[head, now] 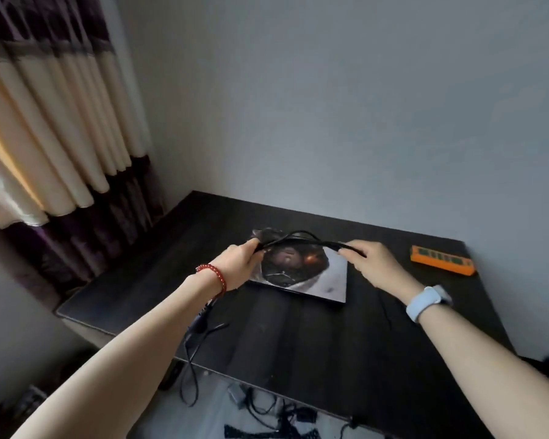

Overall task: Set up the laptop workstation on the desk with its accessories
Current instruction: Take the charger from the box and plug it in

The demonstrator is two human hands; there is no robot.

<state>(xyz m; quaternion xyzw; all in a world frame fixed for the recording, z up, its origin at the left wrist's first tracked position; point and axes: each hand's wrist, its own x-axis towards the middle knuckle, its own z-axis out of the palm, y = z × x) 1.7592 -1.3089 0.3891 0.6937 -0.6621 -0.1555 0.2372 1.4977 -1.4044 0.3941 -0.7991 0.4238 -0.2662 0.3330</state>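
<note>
A closed laptop (pixel 317 280) with a printed picture on its lid lies flat in the middle of the dark desk (pixel 298 327). Just above the lid, both hands hold a black cable (pixel 298 236) looped between them. My left hand (pixel 240 264), with a red bead bracelet on the wrist, grips one bunched end. My right hand (pixel 376 264), with a pale blue watch on the wrist, pinches the other end. More black cable (pixel 197 331) trails under my left forearm and hangs off the desk's front edge.
An orange power strip (pixel 441 259) lies at the desk's back right by the grey wall. Cream and purple curtains (pixel 45 137) hang at the left. On the floor below the front edge lie tangled dark cables and an adapter (pixel 267 403).
</note>
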